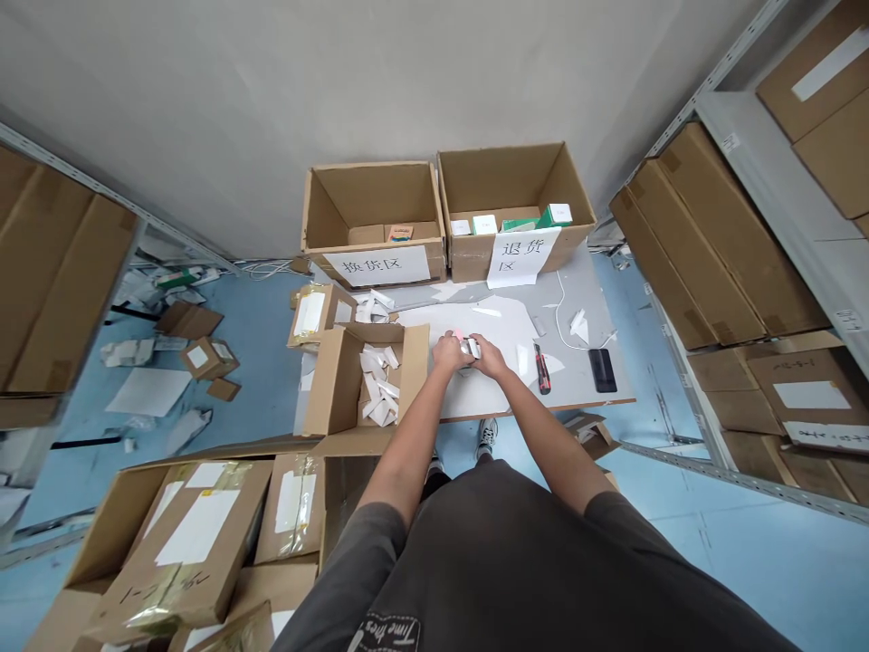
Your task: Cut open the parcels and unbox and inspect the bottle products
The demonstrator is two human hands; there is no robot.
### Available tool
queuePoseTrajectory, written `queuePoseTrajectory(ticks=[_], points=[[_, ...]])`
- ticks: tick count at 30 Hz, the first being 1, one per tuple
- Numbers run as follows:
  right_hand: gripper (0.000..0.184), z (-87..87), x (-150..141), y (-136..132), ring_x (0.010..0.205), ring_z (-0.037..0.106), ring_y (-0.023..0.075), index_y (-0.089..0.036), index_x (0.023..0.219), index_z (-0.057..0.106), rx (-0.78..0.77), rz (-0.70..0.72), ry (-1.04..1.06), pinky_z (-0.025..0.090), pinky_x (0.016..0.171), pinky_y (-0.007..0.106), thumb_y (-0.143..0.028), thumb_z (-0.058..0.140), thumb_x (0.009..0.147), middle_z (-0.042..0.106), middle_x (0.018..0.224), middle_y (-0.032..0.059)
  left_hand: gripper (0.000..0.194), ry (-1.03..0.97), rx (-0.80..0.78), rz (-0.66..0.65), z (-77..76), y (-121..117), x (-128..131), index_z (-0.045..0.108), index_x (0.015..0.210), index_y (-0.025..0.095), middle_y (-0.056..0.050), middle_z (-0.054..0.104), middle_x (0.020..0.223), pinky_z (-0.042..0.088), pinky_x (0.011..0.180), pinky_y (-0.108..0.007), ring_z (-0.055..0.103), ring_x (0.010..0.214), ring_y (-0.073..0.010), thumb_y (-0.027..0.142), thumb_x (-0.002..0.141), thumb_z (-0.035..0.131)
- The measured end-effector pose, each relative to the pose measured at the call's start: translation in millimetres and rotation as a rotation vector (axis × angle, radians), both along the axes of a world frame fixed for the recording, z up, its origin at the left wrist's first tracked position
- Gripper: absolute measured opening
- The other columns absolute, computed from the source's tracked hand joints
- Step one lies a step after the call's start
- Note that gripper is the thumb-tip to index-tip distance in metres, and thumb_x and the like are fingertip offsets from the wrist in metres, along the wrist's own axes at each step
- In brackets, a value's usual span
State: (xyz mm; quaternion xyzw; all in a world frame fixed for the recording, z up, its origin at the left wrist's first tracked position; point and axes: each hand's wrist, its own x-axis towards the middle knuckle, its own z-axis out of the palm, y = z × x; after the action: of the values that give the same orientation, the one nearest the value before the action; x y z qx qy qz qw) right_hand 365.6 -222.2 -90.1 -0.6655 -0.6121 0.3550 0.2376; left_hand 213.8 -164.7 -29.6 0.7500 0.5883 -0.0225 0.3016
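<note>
Over the table (468, 398), my left hand (448, 351) and my right hand (489, 356) are close together, fingers curled round one small white item (470, 348). A bit of pink shows at its far edge; its exact kind cannot be made out. To the left of my hands stands an open cardboard box (331, 380) with crumpled white paper (380, 385) inside. A red and black utility knife (542, 369) lies to the right of my right hand. Further right is a black phone (602, 370).
Behind, two labelled cartons stand open: the left carton (380, 267) holds a small colourful box, the right carton (468, 263) several green and white boxes. A taped parcel (316, 312) sits at the table's left. Shelves (740, 136) flank both sides; a large parcel-filled carton (112, 543) is lower left.
</note>
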Motion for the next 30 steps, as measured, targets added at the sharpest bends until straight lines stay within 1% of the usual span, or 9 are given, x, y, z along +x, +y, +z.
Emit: queuePoseTrajectory(ticks=[3, 7, 12, 15, 18, 22, 25, 28, 30], points=[[0.078, -1.4, 0.9, 0.8, 0.120, 0.069, 0.0328, -0.025, 0.146, 0.056, -0.021, -0.039, -0.019, 0.056, 0.104, 0.046, -0.023, 0.081, 0.072, 0.071, 0.137, 0.0090, 0.052, -0.042, 0.060, -0.006, 12.0, -8.8, -5.1, 0.070, 0.119, 0.017, -0.018, 0.066, 0.136, 0.056, 0.097, -0.040, 0.070, 0.120, -0.0364, 0.036, 0.073, 0.083], [0.078, -4.0, -0.6, 1.0, 0.113, 0.070, 0.0309, -0.029, 0.144, 0.056, -0.017, -0.064, 0.011, 0.057, 0.098, 0.042, -0.026, 0.083, 0.071, 0.074, 0.131, 0.0058, 0.049, -0.116, 0.090, 0.055, 30.0, -14.7, -10.2, 0.067, 0.120, 0.021, -0.015, 0.070, 0.130, 0.055, 0.092, -0.037, 0.071, 0.115, -0.0335, 0.036, 0.075, 0.081], [0.076, -6.2, -1.8, 0.3, 0.113, 0.071, 0.0303, -0.031, 0.142, 0.058, -0.002, -0.086, 0.055, 0.056, 0.096, 0.041, -0.027, 0.084, 0.070, 0.074, 0.131, 0.0037, 0.048, -0.270, 0.046, 0.106, 46.5, -15.6, -24.5, 0.062, 0.116, 0.027, -0.006, 0.076, 0.103, 0.052, 0.082, -0.035, 0.073, 0.097, -0.0300, 0.035, 0.074, 0.083], [0.080, -8.1, -1.8, -0.2, 0.114, 0.071, 0.0311, -0.031, 0.143, 0.057, -0.011, -0.089, 0.058, 0.056, 0.097, 0.042, -0.027, 0.086, 0.068, 0.074, 0.130, 0.0033, 0.049, -0.393, 0.082, 0.102, 54.7, -14.6, -34.2, 0.061, 0.111, 0.027, -0.003, 0.074, 0.101, 0.051, 0.081, -0.034, 0.071, 0.091, -0.0261, 0.035, 0.070, 0.085], [0.086, -8.8, -2.7, -1.3, 0.114, 0.071, 0.0318, -0.030, 0.147, 0.054, -0.028, -0.093, 0.071, 0.056, 0.099, 0.045, -0.030, 0.089, 0.068, 0.074, 0.130, 0.0033, 0.047, -0.496, 0.144, 0.100, 67.4, -12.0, -40.1, 0.062, 0.108, 0.026, -0.001, 0.072, 0.100, 0.052, 0.082, -0.033, 0.068, 0.090, -0.0233, 0.035, 0.067, 0.085], [0.094, -6.0, -5.0, -2.2, 0.127, 0.067, 0.0335, -0.031, 0.153, 0.050, -0.043, -0.102, 0.087, 0.052, 0.108, 0.050, -0.029, 0.090, 0.068, 0.070, 0.142, 0.0047, 0.045, -0.621, 0.234, 0.098, 93.0, -4.8, -44.6, 0.064, 0.107, 0.024, -0.001, 0.072, 0.099, 0.053, 0.084, -0.033, 0.068, 0.089, -0.0213, 0.034, 0.067, 0.084], [0.105, -0.3, -6.2, -2.5, 0.142, 0.058, 0.0347, -0.029, 0.160, 0.044, -0.034, -0.108, 0.096, 0.046, 0.118, 0.051, -0.026, 0.090, 0.066, 0.059, 0.157, 0.0090, 0.044, -0.685, 0.273, 0.086, 113.4, 4.0, -48.8, 0.066, 0.107, 0.023, -0.002, 0.073, 0.096, 0.053, 0.083, -0.034, 0.067, 0.086, -0.0206, 0.033, 0.067, 0.083], [0.116, 11.5, -6.3, -3.8, 0.150, 0.050, 0.0371, -0.027, 0.166, 0.037, -0.025, -0.111, 0.113, 0.041, 0.123, 0.054, -0.026, 0.092, 0.064, 0.049, 0.166, 0.0131, 0.041, -0.768, 0.243, 0.071, 129.6, 14.1, -53.5, 0.067, 0.105, 0.021, -0.002, 0.074, 0.095, 0.054, 0.081, -0.033, 0.067, 0.083, -0.0191, 0.031, 0.068, 0.081], [0.121, 24.4, -5.5, -6.2, 0.151, 0.048, 0.0402, -0.028, 0.167, 0.036, -0.013, -0.103, 0.136, 0.042, 0.122, 0.058, -0.030, 0.094, 0.061, 0.045, 0.169, 0.0150, 0.041, -0.821, 0.202, 0.063, 137.3, 20.3, -56.2, 0.068, 0.105, 0.020, -0.002, 0.075, 0.096, 0.055, 0.081, -0.032, 0.067, 0.082, -0.0182, 0.030, 0.067, 0.081]])
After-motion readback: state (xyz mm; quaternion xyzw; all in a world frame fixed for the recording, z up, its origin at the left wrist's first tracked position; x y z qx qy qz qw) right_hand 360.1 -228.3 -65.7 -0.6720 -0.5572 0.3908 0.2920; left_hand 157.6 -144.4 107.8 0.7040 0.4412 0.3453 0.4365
